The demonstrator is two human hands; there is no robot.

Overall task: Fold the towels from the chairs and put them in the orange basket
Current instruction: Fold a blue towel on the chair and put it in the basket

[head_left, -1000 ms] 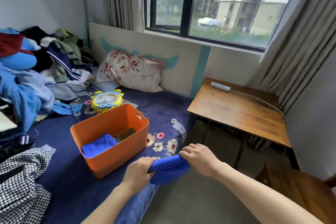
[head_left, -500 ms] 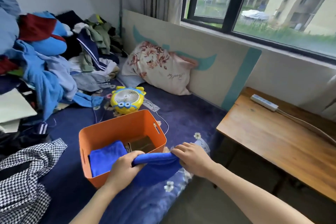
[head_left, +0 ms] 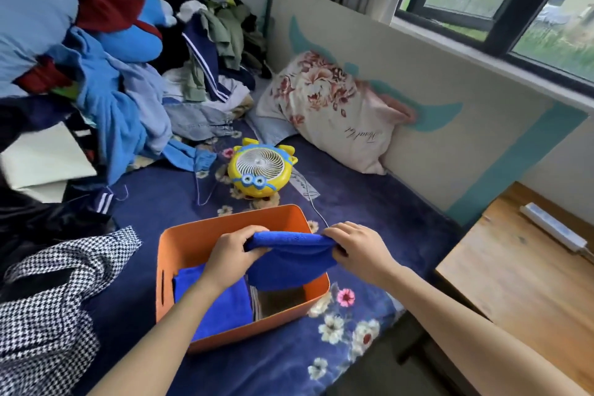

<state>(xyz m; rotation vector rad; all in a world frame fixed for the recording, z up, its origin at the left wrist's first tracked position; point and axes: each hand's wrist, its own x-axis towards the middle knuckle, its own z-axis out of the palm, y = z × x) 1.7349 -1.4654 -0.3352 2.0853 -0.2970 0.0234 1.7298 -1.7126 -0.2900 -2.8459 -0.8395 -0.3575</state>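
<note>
Towel (head_left: 289,264) — now over orange basket (head_left: 189,244)

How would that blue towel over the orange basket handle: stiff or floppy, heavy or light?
Probably floppy: the blue towel sags between the left hand and right hand gripping its top edge. Likely light, as that grip alone carries it. Its plush nap probably resists slipping.

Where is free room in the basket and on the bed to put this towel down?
In the basket, the right part, between the folded towel and the right wall, looks open below the held towel. Bare bedcover lies between basket, pillow and table. The left and back are crowded with clothes.
</note>
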